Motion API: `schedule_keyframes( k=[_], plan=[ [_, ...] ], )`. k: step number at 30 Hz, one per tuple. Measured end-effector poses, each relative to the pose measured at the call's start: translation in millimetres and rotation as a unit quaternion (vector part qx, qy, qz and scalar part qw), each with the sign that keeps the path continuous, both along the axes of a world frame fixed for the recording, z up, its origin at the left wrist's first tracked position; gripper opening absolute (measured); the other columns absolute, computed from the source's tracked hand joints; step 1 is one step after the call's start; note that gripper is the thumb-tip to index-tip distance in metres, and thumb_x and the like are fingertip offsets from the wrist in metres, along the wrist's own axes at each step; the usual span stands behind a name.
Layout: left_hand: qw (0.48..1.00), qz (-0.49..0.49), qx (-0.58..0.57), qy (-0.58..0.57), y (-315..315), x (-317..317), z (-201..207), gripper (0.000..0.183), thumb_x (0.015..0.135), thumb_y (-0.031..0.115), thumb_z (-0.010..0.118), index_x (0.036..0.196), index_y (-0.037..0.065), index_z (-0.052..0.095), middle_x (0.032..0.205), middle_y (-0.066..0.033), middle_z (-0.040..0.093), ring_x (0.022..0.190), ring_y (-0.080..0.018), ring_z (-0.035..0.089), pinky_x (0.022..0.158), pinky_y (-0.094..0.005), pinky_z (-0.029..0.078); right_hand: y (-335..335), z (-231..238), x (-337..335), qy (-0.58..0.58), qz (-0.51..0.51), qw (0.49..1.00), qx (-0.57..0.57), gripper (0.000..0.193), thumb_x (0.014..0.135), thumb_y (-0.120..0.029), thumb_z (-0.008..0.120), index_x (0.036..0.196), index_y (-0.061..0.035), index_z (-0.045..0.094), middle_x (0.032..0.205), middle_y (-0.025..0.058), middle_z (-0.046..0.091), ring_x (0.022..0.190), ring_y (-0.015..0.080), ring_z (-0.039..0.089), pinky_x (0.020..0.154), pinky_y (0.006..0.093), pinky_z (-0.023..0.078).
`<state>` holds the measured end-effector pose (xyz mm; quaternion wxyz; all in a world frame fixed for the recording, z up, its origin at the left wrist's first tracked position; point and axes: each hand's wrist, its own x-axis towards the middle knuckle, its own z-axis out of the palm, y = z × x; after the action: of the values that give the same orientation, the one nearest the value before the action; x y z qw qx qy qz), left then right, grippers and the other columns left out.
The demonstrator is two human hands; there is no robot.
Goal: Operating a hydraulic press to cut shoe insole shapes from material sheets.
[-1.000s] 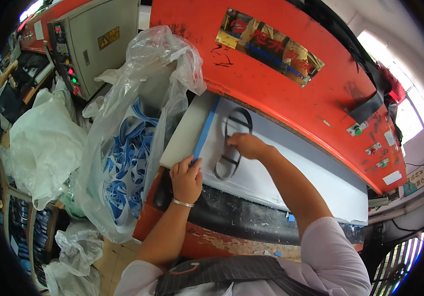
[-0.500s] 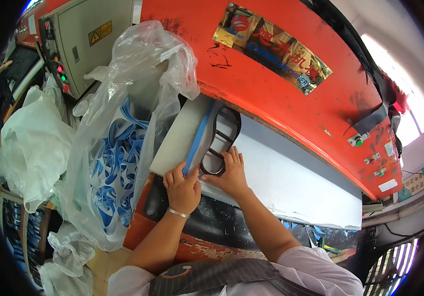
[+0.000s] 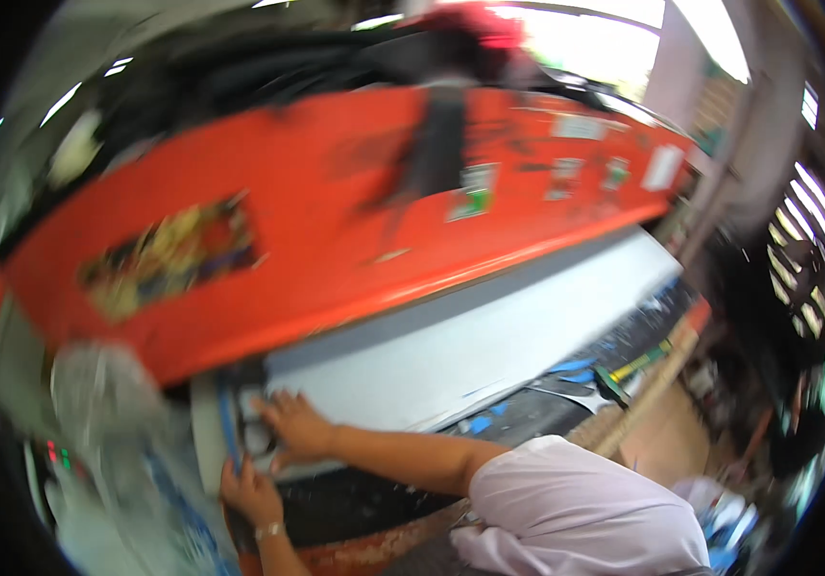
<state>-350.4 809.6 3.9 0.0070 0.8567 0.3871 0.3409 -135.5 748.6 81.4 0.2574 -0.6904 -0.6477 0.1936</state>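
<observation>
On the grey bed, both hands press a blurred dark looped piece, grip unclear.

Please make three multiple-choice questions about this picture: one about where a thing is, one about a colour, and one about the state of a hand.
1. Where is the right hand?
A. On the left end of the white board, by the dark ring-shaped cutter
B. On the orange machine housing
C. Hanging beside the person's body

2. What colour is the person's sleeve?
A. Dark green
B. Pale pink-white
C. Black

3. How is the left hand?
A. Raised in the air
B. Resting at the near edge of the board, a bracelet on its wrist
C. Inside the clear plastic bag

Answers: 1 A, the fingers lie spread on the board beside the cutter. 2 B, the sleeve at the lower right is pale. 3 B, it sits low at the board's edge; the grip is blurred.
</observation>
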Motion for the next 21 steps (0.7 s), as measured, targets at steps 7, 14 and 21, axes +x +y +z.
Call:
schedule_keyframes(
  k=[7, 14, 21],
  plan=[
    [0.979, -0.099, -0.104, -0.144, -45.6, 190.2, 125.1, 0.041, 0.088, 0.010, 0.057, 0.127, 0.001, 0.051, 0.122, -0.0175, 0.052, 0.115, -0.0326, 0.048, 0.099, -0.0422, 0.036, -235.8, 133.3, 325.3, -0.146, -0.433, 0.659, 0.598, 0.041, 0.085, -0.014, 0.066, 0.121, -0.0027, 0.052, 0.117, 0.0148, 0.053, 0.102, 0.0248, 0.054, 0.081, 0.0351, 0.047],
    [0.888, -0.429, -0.155, -0.064, -167.4, 376.4, 181.3, 0.026, 0.082, 0.010, 0.062, 0.107, 0.004, 0.065, 0.101, -0.0139, 0.064, 0.099, -0.0281, 0.060, 0.089, -0.0369, 0.046, -327.8, 176.5, 439.9, -0.182, -0.563, 0.707, 0.387, 0.037, 0.089, -0.028, 0.061, 0.111, 0.0003, 0.054, 0.108, 0.0229, 0.057, 0.108, 0.0398, 0.054, 0.088, 0.0450, 0.046],
    [0.804, -0.574, -0.141, -0.069, -270.7, 455.2, 255.5, 0.025, 0.090, 0.028, 0.060, 0.079, 0.006, 0.067, 0.071, -0.0156, 0.063, 0.065, -0.0333, 0.063, 0.059, -0.0397, 0.049, -490.4, 157.1, 557.5, -0.528, -0.492, 0.572, 0.391, 0.024, 0.092, -0.017, 0.053, 0.111, -0.0044, 0.062, 0.091, 0.0137, 0.064, 0.080, 0.0257, 0.062, 0.067, 0.0367, 0.050]
  ],
)
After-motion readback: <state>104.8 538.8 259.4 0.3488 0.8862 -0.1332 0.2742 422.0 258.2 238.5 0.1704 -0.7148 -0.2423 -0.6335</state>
